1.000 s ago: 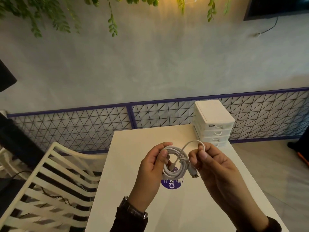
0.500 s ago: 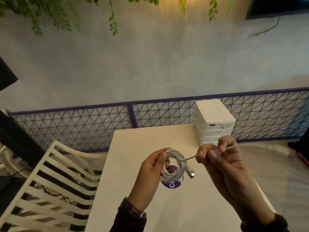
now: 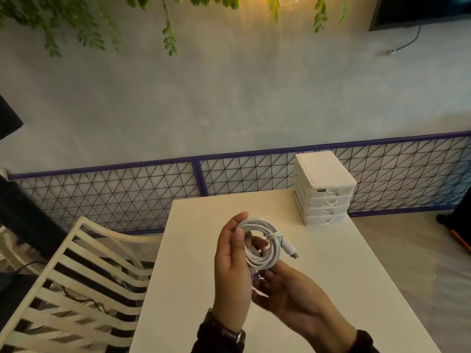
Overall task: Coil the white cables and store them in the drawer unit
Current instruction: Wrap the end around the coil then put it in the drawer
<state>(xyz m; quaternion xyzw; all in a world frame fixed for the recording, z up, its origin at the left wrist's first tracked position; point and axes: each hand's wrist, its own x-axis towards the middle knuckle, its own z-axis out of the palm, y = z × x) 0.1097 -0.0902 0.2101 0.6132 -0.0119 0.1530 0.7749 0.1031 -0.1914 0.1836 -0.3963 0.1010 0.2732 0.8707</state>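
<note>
A white cable (image 3: 274, 247) is wound into a round coil, bound by a turn of its own end, with the plug sticking out to the right. My left hand (image 3: 233, 273) grips the coil's left side between thumb and fingers, above the table. Palm up, my right hand (image 3: 293, 294) lies under the coil's lower edge with its fingertips at the cable. The white drawer unit (image 3: 323, 189) stands at the table's far right corner, all of its drawers shut.
The cream table (image 3: 318, 289) runs from me to the wire-mesh fence (image 3: 127, 194) by the wall. A white slatted chair (image 3: 71, 284) stands left of the table. Floor lies to the right. A purple sticker is mostly hidden under my hands.
My right hand has let go of the cable end it was pulling taut to the right and dropped below the coil. The wrap is now snug around the coil.
</note>
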